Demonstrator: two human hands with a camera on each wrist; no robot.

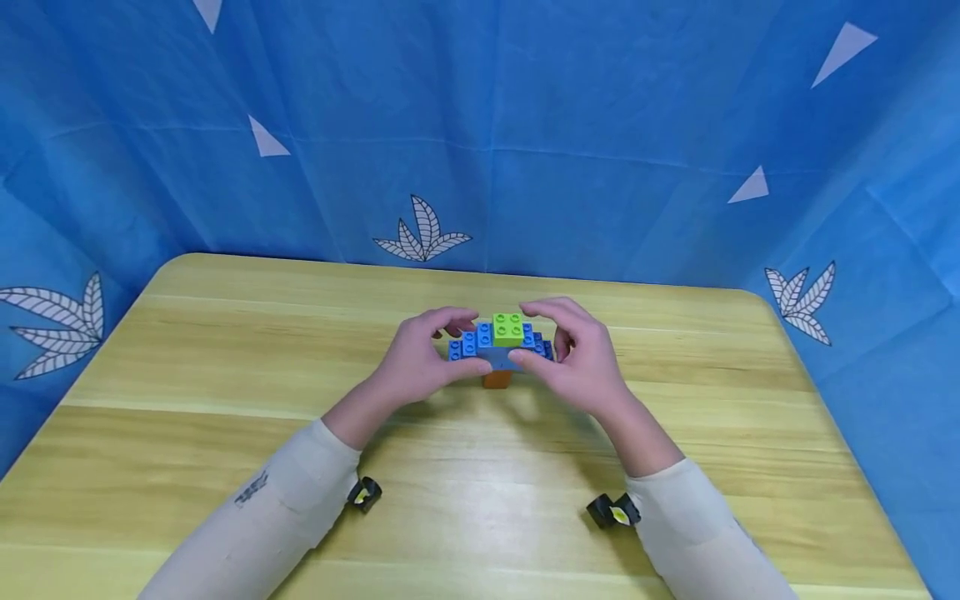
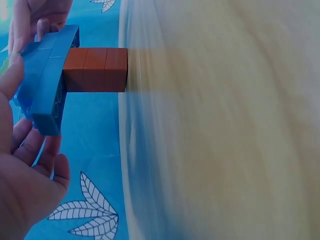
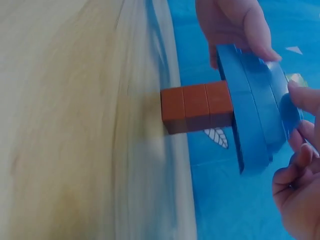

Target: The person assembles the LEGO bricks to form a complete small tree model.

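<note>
A toy brick build stands upright on the table in the head view. Its stem is several orange-brown bricks [image 2: 95, 70] stacked up. Over the stem spread stepped layers of blue bricks [image 3: 255, 107], narrowing upward, and a lime green brick [image 1: 507, 331] tops them. My left hand [image 1: 422, 354] holds the blue layers from the left, thumb on the front face and fingers round the far side. From the right, my right hand [image 1: 573, 354] grips them likewise, its thumb close to the left one. The far fingertips are partly hidden in the head view.
The build stands on a wooden table [image 1: 480, 500] with rounded far corners. Behind it and at both sides hangs a blue cloth [image 1: 525, 100] printed with leaves and white triangles. A small black wrist device [image 1: 364, 494] sits at the left cuff, another [image 1: 613, 510] at the right.
</note>
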